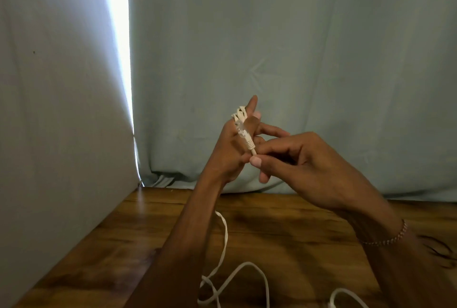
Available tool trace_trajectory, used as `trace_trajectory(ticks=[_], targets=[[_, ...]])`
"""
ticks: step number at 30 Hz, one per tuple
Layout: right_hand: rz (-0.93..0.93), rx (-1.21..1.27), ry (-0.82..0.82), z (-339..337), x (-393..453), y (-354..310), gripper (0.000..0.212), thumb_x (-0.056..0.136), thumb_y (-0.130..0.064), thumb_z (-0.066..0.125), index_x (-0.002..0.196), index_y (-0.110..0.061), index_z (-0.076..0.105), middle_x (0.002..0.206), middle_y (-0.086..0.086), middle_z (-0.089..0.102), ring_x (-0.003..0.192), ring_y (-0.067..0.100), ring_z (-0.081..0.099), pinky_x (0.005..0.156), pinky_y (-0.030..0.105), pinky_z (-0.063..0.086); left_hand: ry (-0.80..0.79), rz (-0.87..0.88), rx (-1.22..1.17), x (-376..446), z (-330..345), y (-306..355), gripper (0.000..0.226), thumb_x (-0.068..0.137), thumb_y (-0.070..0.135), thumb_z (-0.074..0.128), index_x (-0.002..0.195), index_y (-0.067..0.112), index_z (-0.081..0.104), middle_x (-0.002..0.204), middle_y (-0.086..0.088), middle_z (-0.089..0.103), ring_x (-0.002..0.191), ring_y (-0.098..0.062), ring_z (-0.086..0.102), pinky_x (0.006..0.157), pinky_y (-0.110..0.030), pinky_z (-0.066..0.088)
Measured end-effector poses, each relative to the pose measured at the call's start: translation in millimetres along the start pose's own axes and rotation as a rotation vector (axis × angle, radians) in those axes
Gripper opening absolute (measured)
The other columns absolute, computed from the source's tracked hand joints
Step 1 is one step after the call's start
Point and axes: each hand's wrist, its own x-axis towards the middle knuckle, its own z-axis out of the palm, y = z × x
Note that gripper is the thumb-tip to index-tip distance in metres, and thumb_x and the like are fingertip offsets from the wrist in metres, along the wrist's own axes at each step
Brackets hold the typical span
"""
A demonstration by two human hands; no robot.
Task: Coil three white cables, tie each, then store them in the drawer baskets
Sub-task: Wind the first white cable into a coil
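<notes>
White flat cable [223, 241], clear-tipped plug [243, 134] at its end, wound in turns round left hand [232, 149] fingers. Pinched just below plug by right hand [296, 159]. Loose loops trailing on wooden table [284, 233].

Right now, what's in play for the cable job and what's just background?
In play:
left hand, cable wound round its fingers
right hand, pinching below the plug
cable trailing on the table

Background:
table
curtain
bracelet
</notes>
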Motion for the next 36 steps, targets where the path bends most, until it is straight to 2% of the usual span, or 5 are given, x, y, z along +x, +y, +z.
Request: trace_trajectory(ticks=[2, 9, 16, 26, 36], targets=[[-0.017, 0.068, 0.118, -2, 0, 1, 0.012, 0.091, -0.027, 0.07, 0.094, -0.024, 0.082, 0.083, 0.0, 0.076, 0.086, 0.007, 0.069, 0.075, 0.016, 0.054, -0.011, -0.008, 0.046, 0, 2, -1, 0.061, 0.103, 0.035, 0.051, 0.159, 0.022, 0.028, 0.089, -0.023, 0.065, 0.097, -0.02, 0.071, 0.097, -0.037, 0.054], [-0.089, 0.189, 0.312, 0, 3, 5, 0.012, 0.092, -0.013, 0.07, 0.096, -0.008, 0.08, 0.065, -0.002, 0.072, 0.056, 0.005, 0.065, 0.06, 0.012, 0.05, -0.158, -0.047, 0.039, -7, 17, 9, 0.044, 0.11, 0.024, 0.038, 0.152, 0.007, 0.04, 0.063, -0.003, 0.062, 0.045, -0.025, 0.048, 0.047, -0.037, 0.046], [-0.054, 0.283, 0.433, -1, 6, 10, 0.011, 0.091, -0.016, 0.07, 0.096, -0.009, 0.077, 0.072, 0.007, 0.074, 0.059, 0.025, 0.072, 0.06, 0.02, 0.058, -0.142, -0.145, -0.087, -13, 29, 17, 0.089, 0.093, 0.068, -0.002, 0.07, 0.028, 0.074, 0.051, -0.01, 0.056, 0.041, -0.014, 0.05, 0.043, -0.023, 0.041], [0.001, 0.203, 0.538, -11, 13, 27, 0.012, 0.089, -0.024, 0.074, 0.092, -0.012, 0.076, 0.058, -0.002, 0.06, 0.054, 0.016, 0.062, 0.066, 0.033, 0.059, -0.35, -0.151, 0.007, -13, 31, 22, 0.093, 0.08, 0.074, 0.005, 0.076, -0.003, 0.056, 0.042, -0.002, 0.051, 0.03, -0.01, 0.037, 0.037, -0.021, 0.027], [-0.035, -0.002, 0.363, -22, 16, 38, 0.043, 0.096, -0.035, 0.063, 0.135, -0.047, 0.05, 0.139, -0.015, 0.053, 0.128, 0.007, 0.049, 0.104, 0.031, 0.044, -0.366, -0.194, -0.049, -15, 32, 19, 0.072, 0.079, 0.079, 0.014, 0.058, 0.015, 0.038, 0.037, -0.002, 0.035, 0.029, -0.013, 0.027, 0.04, -0.027, 0.022]])
